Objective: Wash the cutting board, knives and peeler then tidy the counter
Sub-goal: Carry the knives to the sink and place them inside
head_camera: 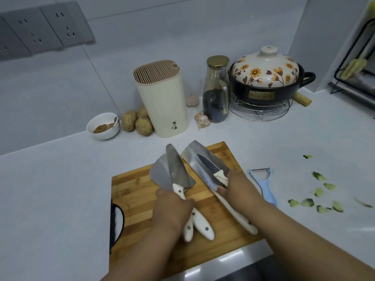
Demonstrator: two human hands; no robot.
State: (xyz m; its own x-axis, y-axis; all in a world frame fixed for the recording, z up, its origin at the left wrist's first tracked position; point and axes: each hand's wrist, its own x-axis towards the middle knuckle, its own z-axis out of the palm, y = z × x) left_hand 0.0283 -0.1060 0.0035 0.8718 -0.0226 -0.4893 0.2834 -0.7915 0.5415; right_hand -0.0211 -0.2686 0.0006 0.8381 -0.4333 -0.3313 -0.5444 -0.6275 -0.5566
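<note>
At the near edge of the counter (50, 189), a steel sink rim (233, 258) shows under the forearms. The wooden cutting board (138, 199) lies just behind it, its black handle (116, 224) at the left end. The left hand (174, 207) curls its fingers around two white-handled knives (176, 173), whose blades fan out over the board's middle. The right hand (237, 185) is closed on a small paring knife (211, 167) and the cleaver (199, 159) beneath it; the cleaver's long white handle runs back toward the board's near right corner. Just right of the board lies a blue peeler (265, 187) on the counter, and farther right, green peel scraps (316, 201) are scattered toward the counter's right edge. Behind the board, against the wall, stand a white bowl (103, 126) of brown paste, potatoes (138, 122), a cream knife block (162, 102), garlic bulbs (203, 118), a glass bottle (216, 90) and a flowered clay pot (265, 76) on a wire trivet (261, 112). A dish rack (355, 63) fills the far right corner, and sockets (40, 29) sit on the wall.
</note>
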